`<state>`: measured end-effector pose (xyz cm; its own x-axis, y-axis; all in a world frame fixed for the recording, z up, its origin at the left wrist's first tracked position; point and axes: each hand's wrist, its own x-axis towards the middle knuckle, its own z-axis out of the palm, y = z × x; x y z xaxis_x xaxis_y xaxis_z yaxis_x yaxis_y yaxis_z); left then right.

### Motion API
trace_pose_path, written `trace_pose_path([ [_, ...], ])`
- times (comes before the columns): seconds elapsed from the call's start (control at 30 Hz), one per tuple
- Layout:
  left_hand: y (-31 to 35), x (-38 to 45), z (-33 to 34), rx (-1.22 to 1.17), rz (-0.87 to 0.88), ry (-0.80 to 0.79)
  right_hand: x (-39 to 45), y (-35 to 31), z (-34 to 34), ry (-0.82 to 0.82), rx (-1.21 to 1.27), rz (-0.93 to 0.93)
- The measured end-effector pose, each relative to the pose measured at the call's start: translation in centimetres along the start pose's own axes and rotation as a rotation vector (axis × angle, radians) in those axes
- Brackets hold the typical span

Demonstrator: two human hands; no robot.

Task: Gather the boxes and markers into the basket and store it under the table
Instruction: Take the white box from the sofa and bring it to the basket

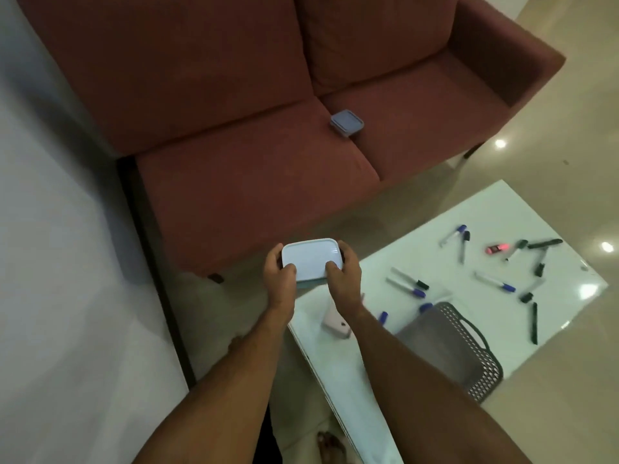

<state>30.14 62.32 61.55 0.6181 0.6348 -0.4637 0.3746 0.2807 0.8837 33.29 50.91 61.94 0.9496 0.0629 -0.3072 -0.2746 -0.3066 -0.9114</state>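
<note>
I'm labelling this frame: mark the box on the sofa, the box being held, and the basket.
Sofa box (347,123), head view: lid centre.
Held box (310,260), head view: lid centre.
Basket (487,365), head view: perforated wall.

White-lid box (310,259) held; grey box (347,123) on sofa; markers (495,282) scattered.
</note>
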Motion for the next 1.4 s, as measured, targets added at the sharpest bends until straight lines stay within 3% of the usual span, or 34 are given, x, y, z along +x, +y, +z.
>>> trace_pose_path([
  [0.27, -10.2, -14.7, 7.6, 0.110, -0.070, -0.124, -7.5, 8.2, -16.0, 0.050, -0.065, 0.160],
  [0.53, -20.9, -22.2, 11.0, 0.334, -0.192, -0.183, -11.8, 17.7, -24.1, 0.042, -0.224, 0.204],
  [0.7, -26.3, -22.7, 12.4, 0.530, -0.116, -0.224, -12.1, 24.3, -26.2, 0.008, -0.322, 0.252],
  [0.93, -29.0, -22.2, 14.6, 0.662, -0.013, -0.363, -12.6, 29.9, -26.6, -0.136, -0.669, 0.497],
  [1.17, -30.5, -21.1, 15.4, 0.825, 0.052, -0.568, -13.3, 31.8, -25.1, -0.157, -0.767, 0.574],
  [1.4, -31.1, -20.5, 15.1, 0.862, 0.040, -0.652, -12.8, 32.7, -24.8, -0.136, -0.736, 0.568],
])
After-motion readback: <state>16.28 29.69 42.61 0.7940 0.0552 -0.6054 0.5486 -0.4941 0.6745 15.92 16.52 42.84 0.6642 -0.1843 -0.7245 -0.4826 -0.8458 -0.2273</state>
